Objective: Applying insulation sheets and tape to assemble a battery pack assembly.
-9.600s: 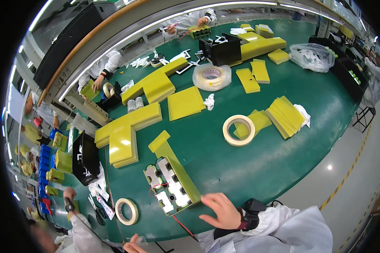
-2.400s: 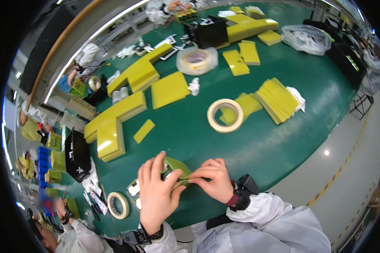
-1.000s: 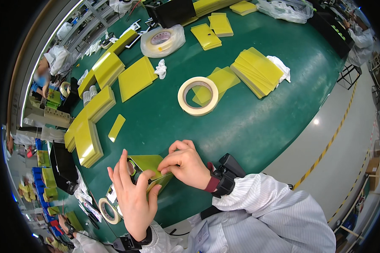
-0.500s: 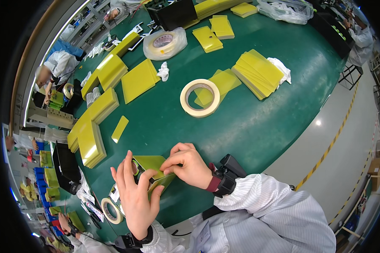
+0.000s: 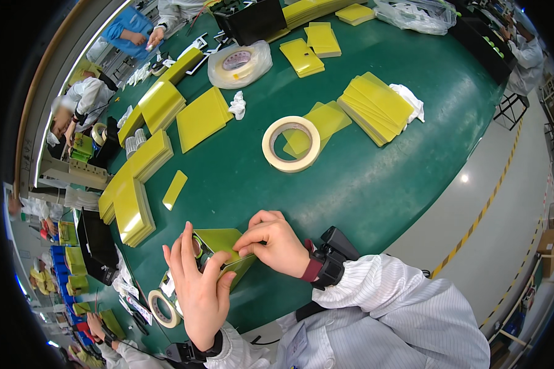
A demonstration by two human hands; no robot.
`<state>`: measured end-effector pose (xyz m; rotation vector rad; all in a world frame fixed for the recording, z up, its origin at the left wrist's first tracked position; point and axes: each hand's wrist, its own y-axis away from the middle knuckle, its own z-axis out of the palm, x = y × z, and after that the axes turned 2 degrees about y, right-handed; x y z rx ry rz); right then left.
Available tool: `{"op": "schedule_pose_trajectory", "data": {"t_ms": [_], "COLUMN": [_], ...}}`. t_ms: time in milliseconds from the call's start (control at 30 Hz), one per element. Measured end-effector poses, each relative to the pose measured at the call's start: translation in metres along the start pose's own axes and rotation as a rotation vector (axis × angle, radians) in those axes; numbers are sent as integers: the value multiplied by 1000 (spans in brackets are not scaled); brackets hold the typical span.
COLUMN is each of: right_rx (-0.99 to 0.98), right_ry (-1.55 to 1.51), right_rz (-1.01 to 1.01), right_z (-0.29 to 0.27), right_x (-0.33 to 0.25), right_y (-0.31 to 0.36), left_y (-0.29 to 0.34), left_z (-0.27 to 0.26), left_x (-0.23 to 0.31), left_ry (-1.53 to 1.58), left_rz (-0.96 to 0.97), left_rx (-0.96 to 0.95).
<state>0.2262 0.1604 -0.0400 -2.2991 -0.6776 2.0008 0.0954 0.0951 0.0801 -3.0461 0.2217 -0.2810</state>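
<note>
A box-shaped block covered with yellow-green sheets (image 5: 243, 269) is between my hands above the near side of the green table. Its end facing my left hand shows dark, with a round green-rimmed part. My left hand (image 5: 197, 286) spans that end, with long fingers along the far side and index finger and thumb at the near edge. My right hand (image 5: 276, 245) is closed in a pinch at the block's upper right edge; whatever is between its fingertips is too small to make out. Beside my left wrist lies a cream tape roll (image 5: 164, 308).
A larger tape roll (image 5: 291, 144) lies mid-table, partly over loose yellow sheets (image 5: 329, 120). Stacks of yellow sheets stand left (image 5: 134, 212) and right (image 5: 375, 109). A bagged tape roll (image 5: 239, 64) and a black box (image 5: 252, 21) are farther back. Scissors (image 5: 139, 317) lie lower left. Co-workers are at the left.
My hands and the block have hardly moved; my right fingertips still pinch the same edge. At the far left, a co-worker in blue has come forward to the table.
</note>
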Motion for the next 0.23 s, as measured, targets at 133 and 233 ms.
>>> {"op": "schedule_pose_trajectory", "data": {"t_ms": [133,233], "right_rx": [3,-47], "right_ry": [-3,-40], "right_rz": [-22,38], "right_z": [0,-1], "right_x": [-1,-1], "right_y": [-1,0], "left_y": [0,-1], "left_z": [0,2], "left_x": [0,1], "left_ry": [3,-23], "left_rz": [-8,17], "left_rx": [-3,31]}}
